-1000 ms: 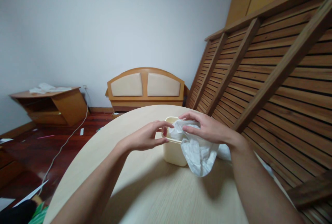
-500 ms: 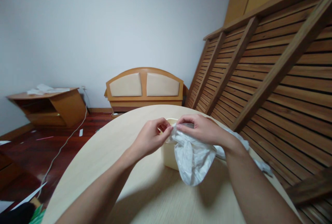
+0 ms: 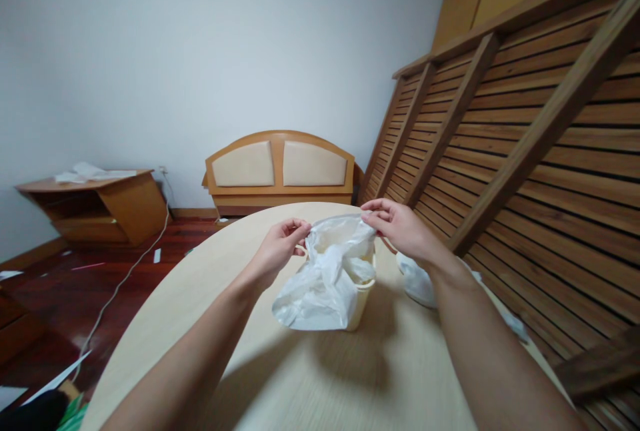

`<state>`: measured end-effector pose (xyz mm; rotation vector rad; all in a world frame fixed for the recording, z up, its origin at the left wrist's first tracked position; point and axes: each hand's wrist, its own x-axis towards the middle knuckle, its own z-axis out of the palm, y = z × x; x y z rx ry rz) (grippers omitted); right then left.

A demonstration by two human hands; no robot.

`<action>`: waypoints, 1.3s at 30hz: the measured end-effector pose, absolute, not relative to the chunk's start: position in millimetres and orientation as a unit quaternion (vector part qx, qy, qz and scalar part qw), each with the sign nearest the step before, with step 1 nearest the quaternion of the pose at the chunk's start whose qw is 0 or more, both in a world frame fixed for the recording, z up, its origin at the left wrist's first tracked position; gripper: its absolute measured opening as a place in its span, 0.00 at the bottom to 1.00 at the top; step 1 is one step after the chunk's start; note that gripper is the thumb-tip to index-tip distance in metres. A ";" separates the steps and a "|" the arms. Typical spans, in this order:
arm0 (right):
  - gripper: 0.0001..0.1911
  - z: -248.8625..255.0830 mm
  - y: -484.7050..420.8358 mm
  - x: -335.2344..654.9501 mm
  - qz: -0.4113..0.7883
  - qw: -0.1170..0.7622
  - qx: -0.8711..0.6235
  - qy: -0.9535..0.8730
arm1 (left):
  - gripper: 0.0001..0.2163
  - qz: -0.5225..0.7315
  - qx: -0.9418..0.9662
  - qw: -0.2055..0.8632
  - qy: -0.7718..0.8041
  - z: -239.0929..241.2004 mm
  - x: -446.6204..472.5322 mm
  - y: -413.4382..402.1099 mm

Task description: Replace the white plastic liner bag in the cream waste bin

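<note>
Between my hands a thin white plastic bag (image 3: 323,284) is stretched at its upper edge, its body crumpled and hanging toward me. My left hand (image 3: 280,244) pinches the left end of that edge. The right end is pinched by my right hand (image 3: 395,224). Behind and under the bag stands a small cream bin (image 3: 361,308) on the round table; the bag covers much of its opening, so its inside is mostly hidden. Beside my right wrist lies another white plastic bundle (image 3: 419,284), partly covered by the forearm.
The pale round table (image 3: 200,311) fills the foreground. A slatted wooden bed frame (image 3: 540,171) leans along the right. Against the wall stand a padded headboard (image 3: 277,164) and, at left, a low cabinet (image 3: 130,211) bearing papers. A cable (image 3: 120,284) crosses the dark red floor.
My hands have moved apart, the right one away to the right and up, the left one slightly left. The bag's edge is now spread wide, and its body has swung left across the bin's front.
</note>
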<state>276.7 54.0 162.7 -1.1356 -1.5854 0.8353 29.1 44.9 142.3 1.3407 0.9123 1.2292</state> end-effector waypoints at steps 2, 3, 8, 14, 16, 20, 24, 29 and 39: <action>0.20 162.5 56.0 273.1 0.396 0.521 -0.470 -0.592 | 0.21 0.523 0.543 0.547 0.364 142.3 29.3 44.2; 0.21 162.1 56.6 271.9 0.414 0.530 -0.473 -0.569 | 0.21 0.530 0.533 0.555 0.356 142.0 29.1 44.5; 0.24 161.6 53.5 278.5 0.467 0.487 -0.469 -0.570 | 0.22 0.552 0.479 0.597 0.333 134.8 24.8 53.3; 0.24 171.3 41.8 296.7 0.480 0.388 -0.453 -0.643 | 0.23 0.554 0.472 0.593 0.345 127.4 17.6 63.4; 0.23 171.9 42.1 296.2 0.494 0.424 -0.431 -0.625 | 0.22 0.552 0.477 0.585 0.355 127.3 16.6 63.1; 0.19 169.0 49.1 286.8 0.484 0.526 -0.421 -0.559 | 0.22 0.552 0.488 0.562 0.376 127.3 17.1 60.7; 0.16 169.6 52.5 281.1 0.440 0.581 -0.408 -0.550 | 0.21 0.549 0.499 0.548 0.387 126.8 18.4 60.1; 0.22 172.4 49.1 286.0 0.478 0.569 -0.386 -0.547 | 0.18 0.542 0.504 0.547 0.391 127.3 18.8 61.1; 0.11 156.1 62.6 306.4 0.444 0.491 -0.507 -0.552 | 0.16 0.504 0.533 0.535 0.419 122.1 19.1 62.3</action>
